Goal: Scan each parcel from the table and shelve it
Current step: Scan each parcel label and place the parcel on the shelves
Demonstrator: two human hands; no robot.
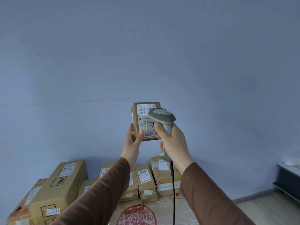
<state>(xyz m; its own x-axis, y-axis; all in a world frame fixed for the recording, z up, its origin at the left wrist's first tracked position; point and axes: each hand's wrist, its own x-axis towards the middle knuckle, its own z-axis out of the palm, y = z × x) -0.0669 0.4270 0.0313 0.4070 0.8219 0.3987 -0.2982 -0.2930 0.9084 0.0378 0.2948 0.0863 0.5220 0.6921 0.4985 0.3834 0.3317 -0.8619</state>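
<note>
Both hands are occupied: our left hand [133,140] grips the small parcel [142,121] upright above the surface [164,210], our right hand [172,140] grips the scanner [162,116] just before its label. We advise squaring the scanner on the barcode. Legible: "502 602"; a carton [60,189] below reads "1042".

Both arms wear plain brown long sleeves, the left sleeve [97,194] and right sleeve [209,197] ending at the wrists, leaving both hands bare.
</note>
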